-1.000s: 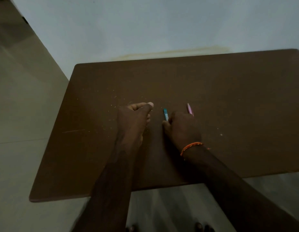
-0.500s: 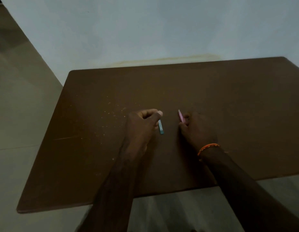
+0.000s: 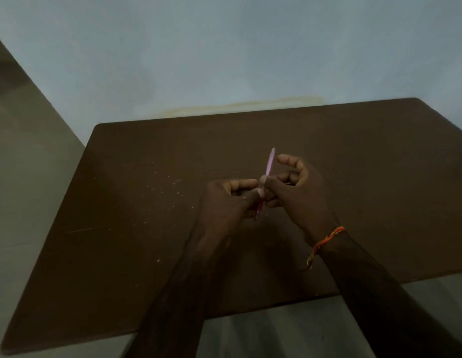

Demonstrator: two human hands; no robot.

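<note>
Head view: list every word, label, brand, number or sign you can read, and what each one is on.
None can be read.
pink pen, pinched between the left hand and right hand: no print shows on its barrel; the picture is dim and soft.
brown table: only pale specks, no writing.
orange thread bracelet: no lettering.
Wall: plain, no sign.

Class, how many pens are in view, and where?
1. The pink pen is tilted above the brown table, pinched between the left hand and the right hand. Another could be hidden inside the curled fingers.
</note>
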